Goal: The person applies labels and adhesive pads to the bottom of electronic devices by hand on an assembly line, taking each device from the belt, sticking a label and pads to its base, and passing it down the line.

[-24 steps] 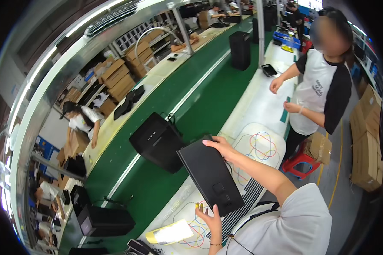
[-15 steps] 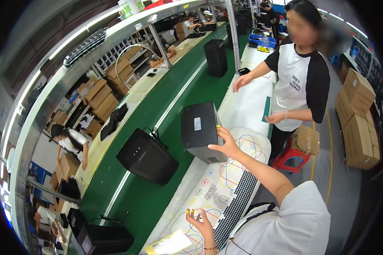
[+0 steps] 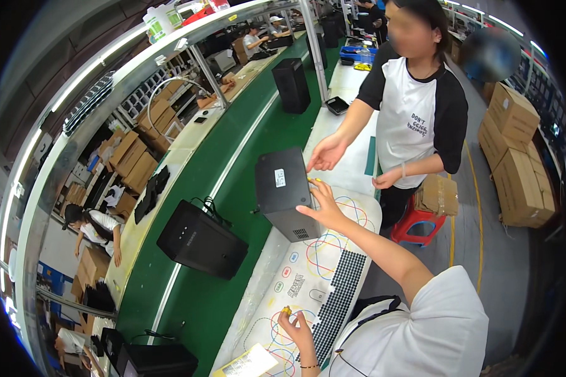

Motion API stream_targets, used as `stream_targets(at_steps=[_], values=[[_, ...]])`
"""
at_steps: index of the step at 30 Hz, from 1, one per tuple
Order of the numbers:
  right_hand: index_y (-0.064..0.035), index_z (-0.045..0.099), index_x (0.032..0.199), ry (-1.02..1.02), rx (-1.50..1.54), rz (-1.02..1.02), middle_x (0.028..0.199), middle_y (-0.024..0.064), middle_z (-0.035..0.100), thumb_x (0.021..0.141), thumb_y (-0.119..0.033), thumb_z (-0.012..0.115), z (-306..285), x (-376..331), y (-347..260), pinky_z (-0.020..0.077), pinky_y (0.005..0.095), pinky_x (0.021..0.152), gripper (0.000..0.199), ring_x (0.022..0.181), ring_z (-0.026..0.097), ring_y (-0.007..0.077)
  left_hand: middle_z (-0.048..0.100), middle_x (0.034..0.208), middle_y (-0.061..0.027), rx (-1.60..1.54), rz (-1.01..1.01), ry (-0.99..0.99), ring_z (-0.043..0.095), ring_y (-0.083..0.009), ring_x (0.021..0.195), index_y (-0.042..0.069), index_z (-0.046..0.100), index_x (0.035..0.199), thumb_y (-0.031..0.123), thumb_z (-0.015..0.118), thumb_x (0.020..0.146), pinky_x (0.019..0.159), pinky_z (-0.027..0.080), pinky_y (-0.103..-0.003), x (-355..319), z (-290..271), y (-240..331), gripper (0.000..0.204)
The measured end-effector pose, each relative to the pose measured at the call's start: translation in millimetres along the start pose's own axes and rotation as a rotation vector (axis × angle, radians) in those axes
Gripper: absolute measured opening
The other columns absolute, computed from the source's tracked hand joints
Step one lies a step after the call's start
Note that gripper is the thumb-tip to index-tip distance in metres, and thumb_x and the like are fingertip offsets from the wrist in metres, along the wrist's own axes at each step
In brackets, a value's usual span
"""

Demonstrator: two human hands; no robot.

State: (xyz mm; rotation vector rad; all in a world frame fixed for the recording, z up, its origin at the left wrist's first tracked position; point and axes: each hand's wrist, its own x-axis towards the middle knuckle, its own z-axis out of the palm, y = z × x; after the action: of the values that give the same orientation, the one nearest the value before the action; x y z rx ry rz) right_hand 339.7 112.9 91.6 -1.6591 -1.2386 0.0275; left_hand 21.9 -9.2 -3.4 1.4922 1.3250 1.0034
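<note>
A black box-shaped speaker cabinet (image 3: pixel 282 188) with a white label on its upward face stands at the border of the green conveyor and the printed white mat (image 3: pixel 321 276). My right hand (image 3: pixel 324 204), a yellow cover on a fingertip, is at its near right side with fingers spread and thumb apart. Whether the fingertips press on it is hard to tell. Low over the mat, away from the cabinet, my left hand (image 3: pixel 297 330) has yellow-covered fingertips, bent fingers and nothing visible between them. A co-worker's hand (image 3: pixel 328 152) reaches to the cabinet's far right edge.
Another black cabinet (image 3: pixel 201 239) with a coiled cable lies on the green conveyor (image 3: pixel 233 176), and more stand farther along it. A yellow-edged paper (image 3: pixel 251 361) rests on the mat. Beyond the bench are a red stool (image 3: pixel 415 223) and stacked cartons (image 3: pixel 516 169).
The co-worker's hand has come down and left to the cabinet's edge. The cabinet has turned slightly, showing more of its vent. My hands stay nearly in place while the whole view shifts left.
</note>
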Motion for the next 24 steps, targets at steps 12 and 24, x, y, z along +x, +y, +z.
stream_targets(at_steps=[12,24], values=[[-0.0043,0.041,0.127,0.241,0.252,0.180,0.128,0.0160,0.038,0.086,-0.023,0.066,-15,-46,-5,0.0389,0.0384,0.098,0.051,0.121,0.040,0.0297,0.051,0.116,-0.0125,-0.017,0.282,0.268,0.049,-0.0202,0.106,-0.001,0.049,0.118,0.011,0.059,0.092,0.091,0.043,-0.031,160,-55,28,0.030],[-0.0045,0.060,0.062,-0.317,0.570,-0.599,0.055,0.0009,0.054,0.079,-0.009,0.074,-260,-7,-229,0.0249,0.0225,0.037,0.022,0.041,0.042,0.0074,0.040,0.129,-0.0287,0.182,-0.237,0.867,0.041,-0.0382,0.120,-0.009,0.036,0.131,0.054,0.070,0.078,0.100,0.039,-0.048,401,-99,66,0.090]])
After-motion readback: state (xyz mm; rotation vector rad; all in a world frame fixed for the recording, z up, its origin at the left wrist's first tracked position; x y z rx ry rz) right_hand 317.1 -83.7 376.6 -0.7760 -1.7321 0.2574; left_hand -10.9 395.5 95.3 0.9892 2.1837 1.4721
